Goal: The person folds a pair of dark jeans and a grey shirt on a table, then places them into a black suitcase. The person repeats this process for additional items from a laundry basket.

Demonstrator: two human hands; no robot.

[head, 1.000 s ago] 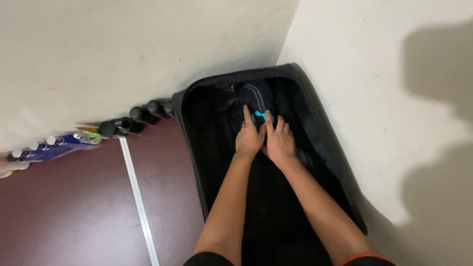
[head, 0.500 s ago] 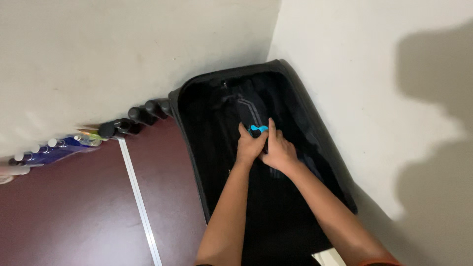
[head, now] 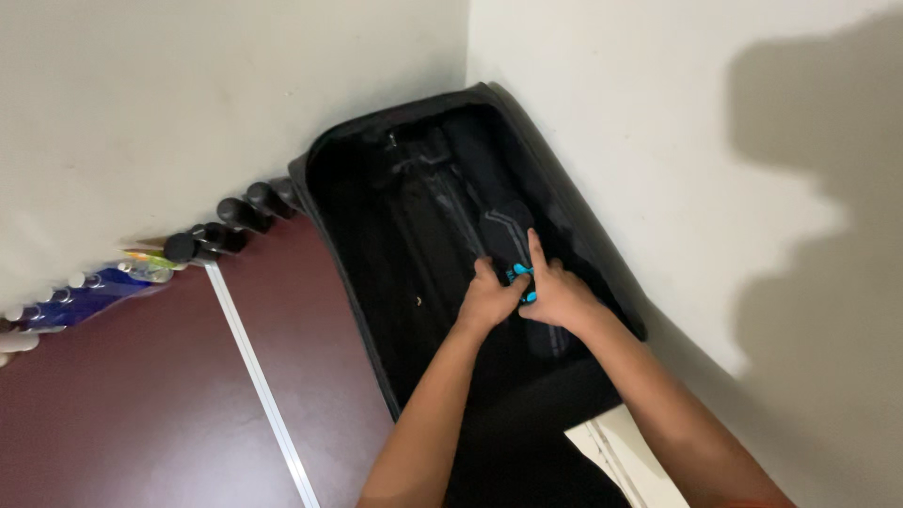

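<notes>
Head view only. Suitcase (head: 376,245), black, lay open on the floor, wedged into the corner where two pale walls (head: 188,94) met, so its far end and one long side touched the walls and it could not slide. Left hand (head: 489,301) and right hand (head: 562,296) sat side by side inside it, fingers curled and pinched together around a small bright blue piece (head: 520,274) set on a dark folded item (head: 508,230) with grey stripes. Both hands were closed on that blue piece, thumbs and fingertips meeting over it; whether it was a clip, a tag or a buckle could not be told. Dark item rested on the suitcase lining, toward the right wall side, about midway along the case. Forearms reached in from the bottom edge, probably so the person could press down from above.

Floor (head: 122,414) was dark reddish-brown with a pale metal strip (head: 254,376) running across it. Row of dark-capped bottles (head: 221,226) stood along the left wall, with smaller bluish bottles (head: 75,296) further left. Shadow fell on the right wall.
</notes>
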